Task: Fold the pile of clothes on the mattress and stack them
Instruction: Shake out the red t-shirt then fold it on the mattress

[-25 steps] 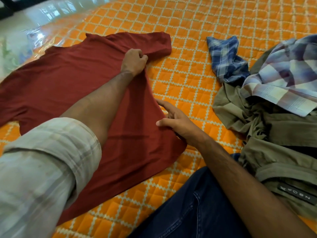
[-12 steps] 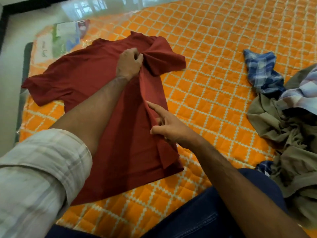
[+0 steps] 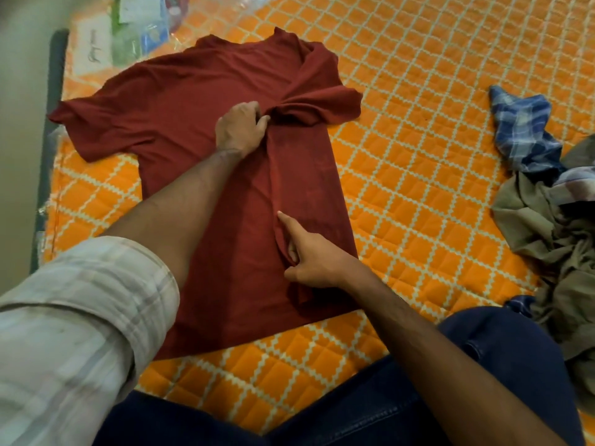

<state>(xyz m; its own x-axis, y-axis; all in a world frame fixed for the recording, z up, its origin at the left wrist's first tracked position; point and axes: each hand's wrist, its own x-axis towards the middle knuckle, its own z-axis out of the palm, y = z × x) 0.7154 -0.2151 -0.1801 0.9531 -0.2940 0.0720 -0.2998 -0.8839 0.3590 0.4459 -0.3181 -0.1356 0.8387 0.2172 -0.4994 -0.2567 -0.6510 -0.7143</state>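
Note:
A dark red T-shirt (image 3: 180,101) lies spread on the orange quilted mattress (image 3: 418,130). Its right side is folded in over the body, with a long crease down the middle. My left hand (image 3: 240,128) pinches the cloth at the top of that fold, near the right sleeve. My right hand (image 3: 309,255) grips the fold's edge lower down, forefinger stretched along the crease. A pile of unfolded clothes lies at the right: an olive garment (image 3: 547,226) and a blue plaid one (image 3: 524,130).
The mattress's left edge (image 3: 53,123) runs beside a pale floor. Plastic-wrapped packaging (image 3: 138,30) lies at the mattress's far left corner. My legs in dark jeans (image 3: 354,410) are at the bottom. Open orange mattress lies between the shirt and the pile.
Both hands have carried the shirt's right side leftward over its body, and the fold now lies flatter. The view has swung left, pushing the pile to the right edge.

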